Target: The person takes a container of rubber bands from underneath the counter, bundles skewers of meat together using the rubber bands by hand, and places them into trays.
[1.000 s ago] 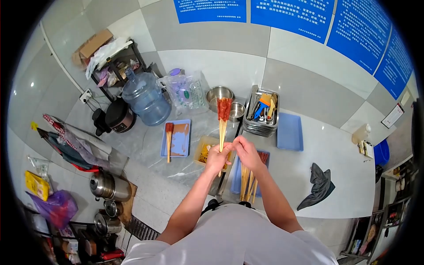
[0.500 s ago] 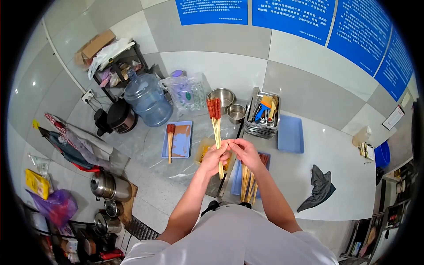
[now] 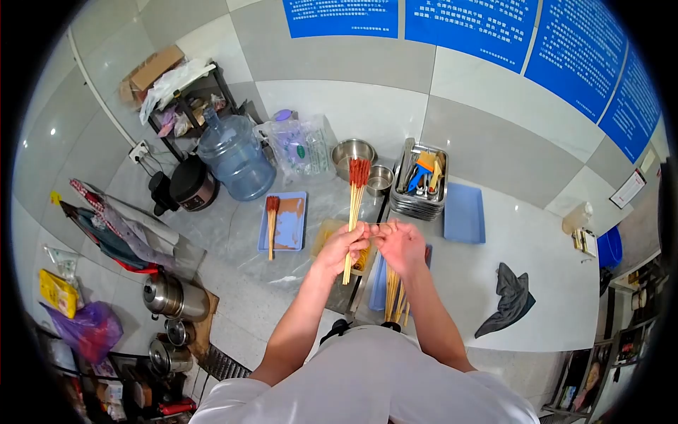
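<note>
In my left hand (image 3: 340, 249) is a bundle of meat skewers (image 3: 357, 185), upright with the red meat at the top and the bare sticks running down through my closed fingers. My right hand (image 3: 400, 246) is beside it, its fingers pinched on a thin rubber band (image 3: 376, 225) stretched across from the bundle. Beneath my hands is a clear tub (image 3: 327, 233) of small yellow items, partly hidden. More skewers (image 3: 393, 293) lie on a blue tray (image 3: 378, 288) under my right forearm. Another bundle of skewers (image 3: 272, 226) rests on a blue tray (image 3: 290, 225) to the left.
Steel bowls (image 3: 352, 152) and a stack of metal trays (image 3: 418, 205) holding brushes stand along the wall. A blue tray (image 3: 464, 215) and a dark cloth (image 3: 510, 300) lie to the right. A large water bottle (image 3: 240, 162) stands at the back left.
The skewer bundle has shifted right and now leans right at the top. My right hand has turned and moved slightly away from my left, with the thin band now showing between them.
</note>
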### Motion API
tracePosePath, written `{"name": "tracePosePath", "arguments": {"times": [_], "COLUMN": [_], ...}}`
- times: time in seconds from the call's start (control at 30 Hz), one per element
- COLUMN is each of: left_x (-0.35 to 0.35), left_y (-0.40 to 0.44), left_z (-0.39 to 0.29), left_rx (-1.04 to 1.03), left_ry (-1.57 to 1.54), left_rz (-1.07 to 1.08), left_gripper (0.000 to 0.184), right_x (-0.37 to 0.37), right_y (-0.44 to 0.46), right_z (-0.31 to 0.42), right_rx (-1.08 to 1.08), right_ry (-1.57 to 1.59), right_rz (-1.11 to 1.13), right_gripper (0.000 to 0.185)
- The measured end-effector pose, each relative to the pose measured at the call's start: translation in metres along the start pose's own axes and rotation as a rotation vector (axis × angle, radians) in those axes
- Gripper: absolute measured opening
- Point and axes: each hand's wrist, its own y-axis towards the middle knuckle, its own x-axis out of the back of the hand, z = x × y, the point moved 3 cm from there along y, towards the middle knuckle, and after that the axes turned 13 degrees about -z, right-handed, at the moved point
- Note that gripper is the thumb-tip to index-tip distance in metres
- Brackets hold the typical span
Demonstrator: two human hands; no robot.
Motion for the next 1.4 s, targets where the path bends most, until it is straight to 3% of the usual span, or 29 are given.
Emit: {"name": "tracePosePath", "arguments": {"times": [0.03,0.1,0.13,0.2,0.23,0.33,0.37,0.43,0.63,0.77,0.87,0.97,1.07,1.13,1.27,1.4], "left_x": [0.001,0.001,-0.003,-0.005,-0.005,-0.005,-0.014,-0.03,-0.048,-0.034,-0.031,-0.018,-0.015,-0.01,-0.006,-0.013], "left_y": [0.001,0.003,0.002,0.002,0.007,0.013,0.013,0.015,0.018,0.025,0.011,0.009,0.012,0.014,0.014,0.009], "left_z": [0.002,0.0,-0.002,-0.01,-0.012,-0.031,-0.031,-0.028,-0.011,-0.009,-0.014,-0.019,-0.028,-0.04,-0.053,-0.043], "left_rx": [0.004,-0.038,-0.039,-0.166,-0.168,-0.369,-0.369,-0.498,-0.499,-0.466,-0.294,-0.327,-0.403,-0.481,-0.511,-0.439], "left_ry": [0.002,0.143,0.145,0.263,0.263,0.032,0.03,-0.179,-0.34,-0.061,0.162,0.416,0.391,0.344,0.417,0.492], "left_rz": [0.001,0.007,0.008,-0.295,-0.297,-0.479,-0.481,-0.57,-0.388,-0.309,-0.181,-0.124,-0.18,-0.294,-0.362,-0.312], "left_gripper": [0.021,0.024,0.024,0.027,0.027,0.029,0.029,0.034,0.035,0.027,0.017,0.016,0.014,0.014,0.016,0.015], "right_x": [0.009,0.019,0.022,0.025,0.018,0.012,0.015,0.023,0.0,0.0,0.003,0.011,0.019,0.011,0.005,-0.004], "right_y": [0.006,0.014,0.014,0.006,-0.001,-0.001,0.007,0.019,0.03,0.031,0.03,0.033,0.031,0.018,-0.013,-0.005], "right_z": [0.004,0.006,0.009,0.011,0.009,-0.001,-0.016,-0.04,-0.048,-0.036,-0.023,-0.015,-0.013,-0.012,-0.022,-0.019], "right_rx": [0.002,-0.317,-0.317,-0.24,-0.242,0.148,0.146,0.398,0.452,0.497,0.497,0.47,0.399,0.306,0.14,0.062], "right_ry": [0.003,-0.001,-0.001,-0.063,-0.063,-0.238,-0.239,-0.092,0.123,0.126,0.104,0.109,-0.04,-0.094,-0.172,-0.172], "right_rz": [-0.003,0.303,0.305,0.256,0.257,-0.169,-0.169,-0.268,-0.387,-0.344,-0.43,-0.474,-0.457,-0.146,0.019,0.15], "right_gripper": [0.022,0.023,0.023,0.028,0.028,0.038,0.038,0.039,0.039,0.036,0.037,0.038,0.038,0.043,0.062,0.065]}}
